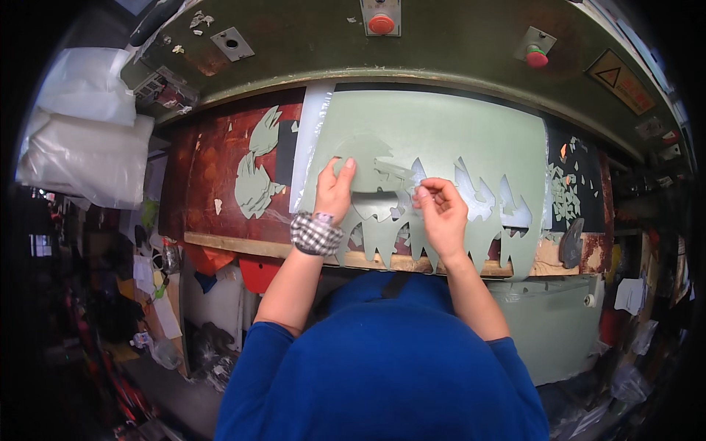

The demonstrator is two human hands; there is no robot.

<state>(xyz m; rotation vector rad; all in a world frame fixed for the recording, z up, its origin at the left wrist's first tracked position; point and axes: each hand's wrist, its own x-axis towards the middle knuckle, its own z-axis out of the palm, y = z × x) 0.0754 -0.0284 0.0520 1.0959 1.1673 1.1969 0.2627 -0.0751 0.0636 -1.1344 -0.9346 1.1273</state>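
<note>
My left hand [334,192] grips a pale green cut-out piece [360,158] between thumb and fingers, holding it above a large pale green sheet [448,121]. The piece has a rounded left side and a jagged right side, blurred in places. My right hand [443,214] is closed in a pinch beside the jagged side, over the sheet's cut-out part; what its fingertips hold, if anything, I cannot make out. Pointed openings run along the sheet's near half, and strips of it hang over the wooden front edge [235,246].
Stacked green cut pieces [254,187] lie on the reddish-brown board at left. Small scraps [565,195] and a dark oval object [571,242] are at right. Behind stands a green machine beam [456,44] with a red button [382,25]. Plastic bags [92,147] bulge at far left.
</note>
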